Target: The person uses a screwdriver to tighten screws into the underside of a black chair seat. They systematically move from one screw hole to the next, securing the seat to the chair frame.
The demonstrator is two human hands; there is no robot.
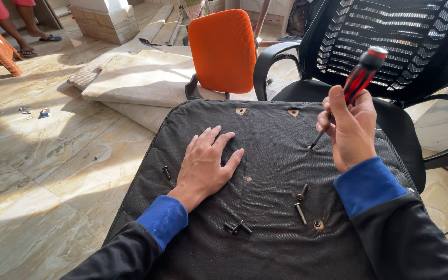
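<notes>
- Nearest to me: my two forearms in black sleeves with blue cuffs [164, 218], reaching out over a black fabric seat cushion [265, 218] turned underside up.
- My left hand [206, 163] lies flat on the fabric, palm down, fingers spread and released; it grasps nothing.
- My right hand [351, 129] is clenched around a screwdriver [356, 83] with a red and black handle, thumb up along the grip.
- The screwdriver is tilted, handle up and to the right; its tip [312, 148] touches the cushion at a hole just left of the right hand.
- Loose on the fabric near the front edge: two bolts [301, 205] lying close together between the two arms, and a small cluster of dark screws [237, 227] lower left of them.
- One more bolt [166, 172] rests at the left edge of the cushion, just left of the left hand.
- Two tan mounting holes [241, 111] show near the far edge of the cushion.
- Behind the cushion: an orange chair back [223, 49] and a black mesh office chair [390, 36].
- Floor: glossy beige tiles [53, 171], with stone slabs [141, 78] stacked further off.
- Far upper left: another person's feet in sandals [37, 44], well apart from my hands.
</notes>
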